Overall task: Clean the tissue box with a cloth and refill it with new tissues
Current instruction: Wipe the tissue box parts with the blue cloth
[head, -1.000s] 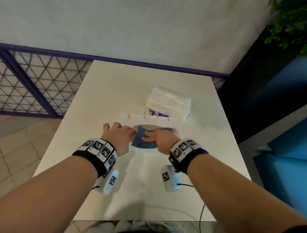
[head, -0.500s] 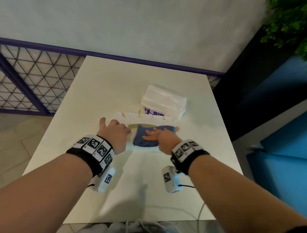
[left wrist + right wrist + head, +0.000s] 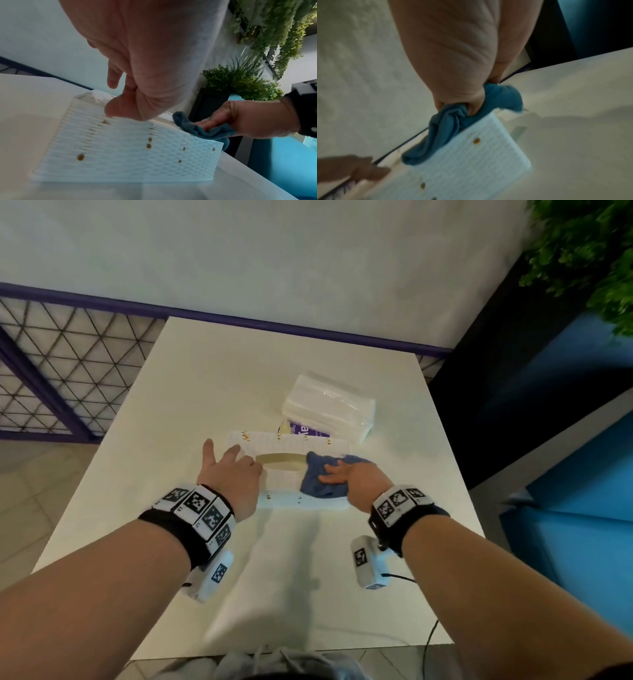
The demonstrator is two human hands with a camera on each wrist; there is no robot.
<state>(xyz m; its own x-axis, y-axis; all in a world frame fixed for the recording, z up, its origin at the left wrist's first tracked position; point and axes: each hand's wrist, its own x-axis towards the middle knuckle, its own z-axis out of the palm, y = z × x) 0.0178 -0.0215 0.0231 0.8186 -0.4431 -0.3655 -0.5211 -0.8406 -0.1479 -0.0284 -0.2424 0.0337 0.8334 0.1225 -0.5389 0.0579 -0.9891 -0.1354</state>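
Tissue box: a white woven-textured tissue box (image 3: pixel 284 470) is seen lying flat at the centre of the head view on the white tabletop (image 3: pixel 212 392); an oval opening is shown in its top, and small brown spots are dotted over its surface (image 3: pixel 123 152).
Cloth: a crumpled blue cloth (image 3: pixel 320 482) is laid on the right part of the box top, with a fold draped over the near edge (image 3: pixel 440 135).
Right hand: the right hand (image 3: pixel 359 479) is pressed on the cloth; in the right wrist view the fabric is bunched and pinched under its curled fingers (image 3: pixel 471 106).
Left hand: the left hand (image 3: pixel 229 477) is rested on the left part of the box top, fingers spread and relaxed, nothing clasped.
New tissues: a clear-wrapped pack of white tissues (image 3: pixel 329 409) is placed just beyond the box, toward the upper right of centre.
Surroundings: green plants (image 3: pixel 243 81) are visible at the right.
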